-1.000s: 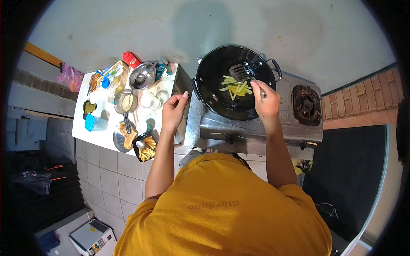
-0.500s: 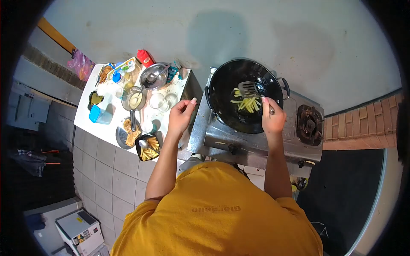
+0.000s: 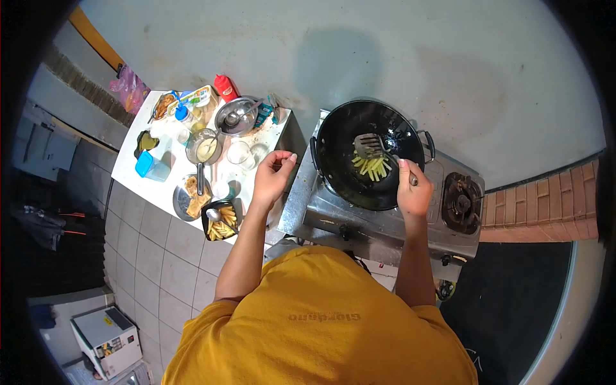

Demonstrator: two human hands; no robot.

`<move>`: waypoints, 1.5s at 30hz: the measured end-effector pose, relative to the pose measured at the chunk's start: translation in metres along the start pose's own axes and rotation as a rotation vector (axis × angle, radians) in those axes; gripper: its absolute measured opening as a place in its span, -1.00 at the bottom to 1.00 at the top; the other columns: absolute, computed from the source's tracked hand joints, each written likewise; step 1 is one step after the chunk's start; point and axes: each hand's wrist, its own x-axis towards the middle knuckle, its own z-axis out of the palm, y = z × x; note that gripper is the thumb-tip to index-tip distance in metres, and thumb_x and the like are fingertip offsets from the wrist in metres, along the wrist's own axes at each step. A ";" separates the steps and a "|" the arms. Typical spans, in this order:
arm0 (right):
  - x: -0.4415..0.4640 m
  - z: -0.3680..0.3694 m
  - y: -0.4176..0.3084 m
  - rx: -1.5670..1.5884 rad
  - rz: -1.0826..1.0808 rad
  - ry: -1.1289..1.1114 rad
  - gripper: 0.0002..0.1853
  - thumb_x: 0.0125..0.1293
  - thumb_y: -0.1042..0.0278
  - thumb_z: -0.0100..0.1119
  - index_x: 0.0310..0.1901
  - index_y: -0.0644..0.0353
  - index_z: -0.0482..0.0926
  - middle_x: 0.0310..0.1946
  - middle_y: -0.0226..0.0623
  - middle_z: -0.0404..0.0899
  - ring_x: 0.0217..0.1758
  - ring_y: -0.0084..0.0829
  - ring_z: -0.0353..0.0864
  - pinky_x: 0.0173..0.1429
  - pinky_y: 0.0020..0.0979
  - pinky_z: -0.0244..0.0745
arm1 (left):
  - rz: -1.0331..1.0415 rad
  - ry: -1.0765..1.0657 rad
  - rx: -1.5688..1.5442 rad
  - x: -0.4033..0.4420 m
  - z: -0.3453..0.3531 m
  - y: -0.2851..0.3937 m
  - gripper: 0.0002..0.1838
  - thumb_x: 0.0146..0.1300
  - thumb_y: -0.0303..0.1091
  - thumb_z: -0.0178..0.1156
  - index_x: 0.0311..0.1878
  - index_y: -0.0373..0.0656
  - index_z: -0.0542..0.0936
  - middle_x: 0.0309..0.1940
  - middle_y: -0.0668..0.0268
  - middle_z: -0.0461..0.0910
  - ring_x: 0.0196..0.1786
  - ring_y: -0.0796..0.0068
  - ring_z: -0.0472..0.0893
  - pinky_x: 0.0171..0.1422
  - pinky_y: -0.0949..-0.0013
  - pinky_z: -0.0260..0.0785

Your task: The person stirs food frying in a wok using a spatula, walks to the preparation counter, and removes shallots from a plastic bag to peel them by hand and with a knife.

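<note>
The right hand (image 3: 415, 188) grips the handle of a slotted spatula (image 3: 369, 147), fingers closed around it. The left hand (image 3: 273, 178) is raised between the tabletop (image 3: 138, 183) and the stove (image 3: 327, 215), thumb and fingertips drawn narrowly together; whether they pinch anything, I cannot tell. The spatula lies to the left of the right hand, its head over the pale green strips (image 3: 372, 168) in the black wok (image 3: 346, 183). Its long axis slants, the head pointing far and left, the handle near and right.
</note>
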 end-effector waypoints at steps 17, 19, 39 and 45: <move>-0.036 -0.011 -0.010 0.115 0.042 0.078 -0.84 0.35 0.39 0.24 -0.17 0.29 0.71 -0.34 -0.09 0.72 -0.30 -0.23 0.74 -0.16 -0.36 0.57 | 0.015 0.160 0.125 -0.062 -0.016 -0.040 -0.39 -0.08 -0.85 -0.01 0.13 -0.26 0.42 0.21 0.04 0.20 0.37 0.00 0.37 0.46 0.22 0.32; -0.045 -0.011 -0.012 0.088 -0.005 0.121 -0.83 0.36 0.39 0.23 -0.17 0.30 0.71 -0.34 -0.07 0.72 -0.30 -0.22 0.75 -0.17 -0.36 0.57 | 0.051 0.149 0.108 -0.063 -0.022 -0.042 -0.39 -0.09 -0.85 -0.01 0.13 -0.26 0.42 0.20 0.04 0.20 0.38 -0.02 0.37 0.46 0.23 0.32; -0.163 0.044 -0.134 -0.170 -0.082 0.356 -0.81 0.39 0.46 0.16 -0.06 0.29 0.69 -0.24 -0.12 0.70 -0.21 -0.25 0.69 -0.07 -0.36 0.53 | 0.007 -0.016 -0.016 -0.108 -0.227 -0.039 -0.58 0.44 -0.20 0.11 -0.51 -0.26 0.60 -0.56 0.37 0.52 -0.45 0.61 0.44 -0.23 0.48 0.28; -0.179 0.044 -0.149 -0.200 -0.119 0.407 -0.81 0.39 0.47 0.16 -0.06 0.32 0.68 -0.23 -0.09 0.70 -0.21 -0.25 0.69 -0.05 -0.36 0.53 | 0.087 -0.069 0.039 -0.107 -0.229 -0.035 -0.68 0.40 -0.22 0.21 -0.41 -0.26 0.64 -0.49 0.40 0.56 -0.40 0.65 0.46 -0.21 0.52 0.28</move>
